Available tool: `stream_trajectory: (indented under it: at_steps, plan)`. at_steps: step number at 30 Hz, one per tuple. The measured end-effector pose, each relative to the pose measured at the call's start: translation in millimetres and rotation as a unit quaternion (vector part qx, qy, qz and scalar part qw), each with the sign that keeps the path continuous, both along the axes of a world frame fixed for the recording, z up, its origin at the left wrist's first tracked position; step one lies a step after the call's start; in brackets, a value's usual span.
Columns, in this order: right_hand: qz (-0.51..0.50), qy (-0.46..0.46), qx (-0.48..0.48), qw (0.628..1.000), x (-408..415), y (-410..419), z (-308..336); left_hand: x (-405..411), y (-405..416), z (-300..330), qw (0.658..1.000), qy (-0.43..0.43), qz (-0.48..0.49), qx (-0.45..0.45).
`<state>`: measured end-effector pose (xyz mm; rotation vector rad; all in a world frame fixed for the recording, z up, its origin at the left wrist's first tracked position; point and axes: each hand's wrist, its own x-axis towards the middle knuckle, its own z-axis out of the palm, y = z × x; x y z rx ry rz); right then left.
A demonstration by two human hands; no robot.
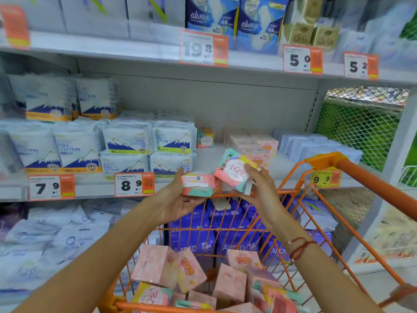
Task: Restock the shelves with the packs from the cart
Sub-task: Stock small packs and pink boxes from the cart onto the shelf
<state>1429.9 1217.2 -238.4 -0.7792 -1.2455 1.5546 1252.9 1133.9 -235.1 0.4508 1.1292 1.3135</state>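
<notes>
Left hand [180, 201] grips pink pack [198, 184]; right hand [262, 186] grips tilted pack [234, 171]; shelf [205, 155] gap straight ahead, beside lone matching pack [205, 138].

The middle shelf [209, 154] carries stacked white cotton packs [126, 141] toward nine o'clock, one pink and teal pack [205, 137] standing upright at centre, pale pink boxes [250, 141] just beside it toward three o'clock, then blurred light blue packs [316, 145], possibly pads. The orange cart [293, 199] holds pink packs [158, 267] and purple packs [225, 233].
</notes>
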Motion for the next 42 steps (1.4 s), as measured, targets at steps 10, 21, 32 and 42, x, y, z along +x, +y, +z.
stream_trajectory:
  at_steps: [10, 21, 32, 42]
  plan:
    - [-0.014, 0.035, -0.029, 0.999, 2, -1, 2, 17, -3, 7, 0.939, 0.318, -0.13, 0.021]
    - [0.057, 0.121, -0.073, 0.988, 6, -6, 9, 20, -1, 18, 0.974, 0.193, 0.013, 0.119]
    - [0.087, 0.099, -0.126, 0.983, -5, 9, 41, 8, 14, 26, 0.964, 0.235, 0.053, 0.111]
    - [-0.019, -0.137, 0.068, 0.988, -22, 87, 73, -19, 53, 42, 0.881, 0.463, 0.01, 0.099]
